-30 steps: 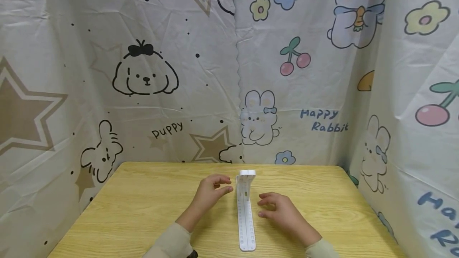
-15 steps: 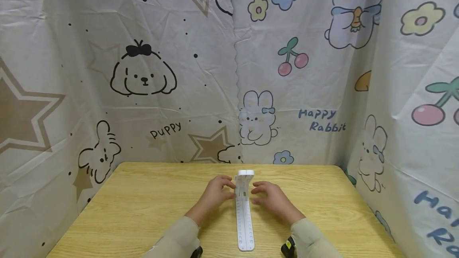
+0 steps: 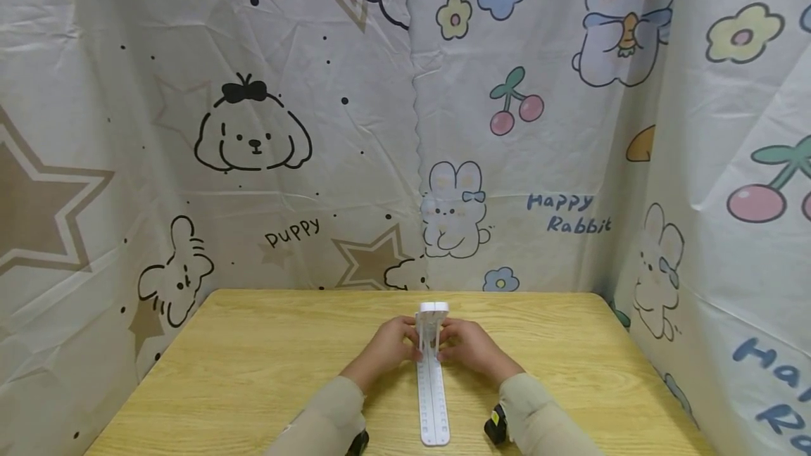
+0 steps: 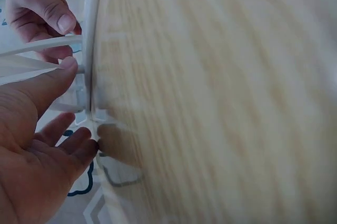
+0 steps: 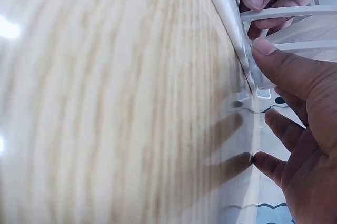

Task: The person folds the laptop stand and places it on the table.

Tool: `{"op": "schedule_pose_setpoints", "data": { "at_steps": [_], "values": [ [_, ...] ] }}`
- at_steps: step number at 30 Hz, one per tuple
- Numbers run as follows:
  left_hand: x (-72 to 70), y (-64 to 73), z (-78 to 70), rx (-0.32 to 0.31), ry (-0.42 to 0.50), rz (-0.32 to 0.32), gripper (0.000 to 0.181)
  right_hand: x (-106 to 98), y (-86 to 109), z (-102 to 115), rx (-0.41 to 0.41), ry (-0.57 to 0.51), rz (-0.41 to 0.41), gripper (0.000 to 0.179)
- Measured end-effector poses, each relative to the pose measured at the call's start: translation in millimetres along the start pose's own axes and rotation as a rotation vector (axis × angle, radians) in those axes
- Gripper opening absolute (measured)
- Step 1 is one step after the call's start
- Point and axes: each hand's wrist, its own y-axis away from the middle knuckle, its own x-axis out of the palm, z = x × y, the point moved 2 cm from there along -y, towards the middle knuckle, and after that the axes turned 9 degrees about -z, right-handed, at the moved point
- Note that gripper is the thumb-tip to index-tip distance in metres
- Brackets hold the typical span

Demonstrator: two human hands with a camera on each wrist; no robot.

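A white plastic stand (image 3: 434, 400), with a long flat base that has small holes along both edges and an upright part at its far end, is in the middle of the head view. My left hand (image 3: 388, 345) holds the upright's left side low down, thumb in front and fingers behind. On the other side my right hand (image 3: 474, 347) grips it the same way. In the left wrist view the left thumb presses a white rib of the stand (image 4: 42, 45). The right wrist view has the right thumb against another rib (image 5: 300, 45). Fingertips behind the upright are partly hidden.
The stand is on a light wood-grain table (image 3: 253, 357). Patterned cloth (image 3: 355, 181) with cartoon animals, stars and flowers hangs behind it and along both sides. A dark strap with a yellow mark (image 3: 496, 422) is at the right wrist.
Both hands have moved inward to the stand's upright, the right one from farther off, and now take hold of it. The stand stays in place.
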Motion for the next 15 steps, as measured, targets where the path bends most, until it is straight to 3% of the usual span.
{"op": "schedule_pose_setpoints", "data": {
  "at_steps": [8,15],
  "values": [
    [3.0,-1.8,1.6,0.038,-0.081,0.044,0.010,6.9,-2.1,-1.7,-0.036,0.028,0.005,0.011],
    [5.4,-4.4,5.5,-0.003,-0.032,0.058,0.006,6.5,-1.2,0.3,-0.042,0.057,-0.032,0.008]
  ]
}}
